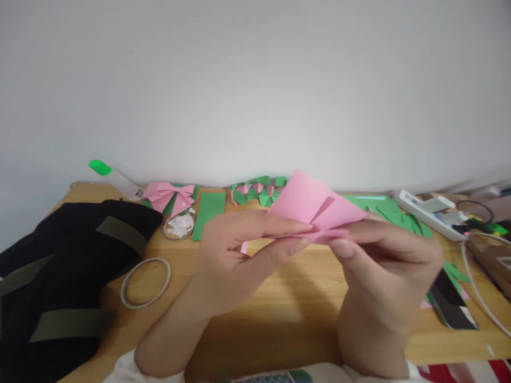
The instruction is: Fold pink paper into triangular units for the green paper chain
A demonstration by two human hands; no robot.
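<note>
Both left hand point(235, 250) and right hand point(383, 260) pinch pink paper point(311, 205) above table point(279, 298), fingers narrow on folded edge. Judged mid-fold; creasing needs aligned edges.

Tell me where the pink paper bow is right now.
Head view: the pink paper bow lies left of centre at the back, between the black bag and the green paper strip, behind the dish of white scraps.
</note>
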